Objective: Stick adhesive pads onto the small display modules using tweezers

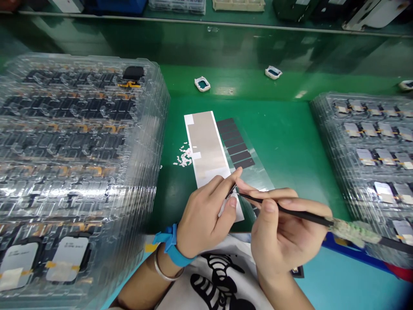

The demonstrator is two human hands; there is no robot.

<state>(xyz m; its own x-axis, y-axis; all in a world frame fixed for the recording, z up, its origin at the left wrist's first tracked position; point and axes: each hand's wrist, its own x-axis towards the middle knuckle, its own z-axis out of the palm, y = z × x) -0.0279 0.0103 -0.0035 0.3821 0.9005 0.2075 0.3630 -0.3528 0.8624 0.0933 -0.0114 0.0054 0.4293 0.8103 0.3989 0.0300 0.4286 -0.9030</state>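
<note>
My right hand (287, 228) is closed around a pair of black tweezers (305, 214), whose rear part is wrapped in something pale green. The tips point left and meet the fingers of my left hand (211, 211). That hand is closed, its thumb and fingers pinching a small dark piece (231, 191) that is mostly hidden. Below both hands lies a white-edged sheet with a grey-beige face (208, 137). Beside it on the right is a clear film (254, 159) carrying a row of dark rectangular strips (237, 144). Small white scraps (184, 157) lie scattered left of the sheet.
Tall stacks of clear plastic trays holding small electronic parts stand at left (142, 142) and right (332, 129). Small white frames (202, 84) sit farther back on the green bench (274, 116). A shelf (180, 19) with boxes runs along the back.
</note>
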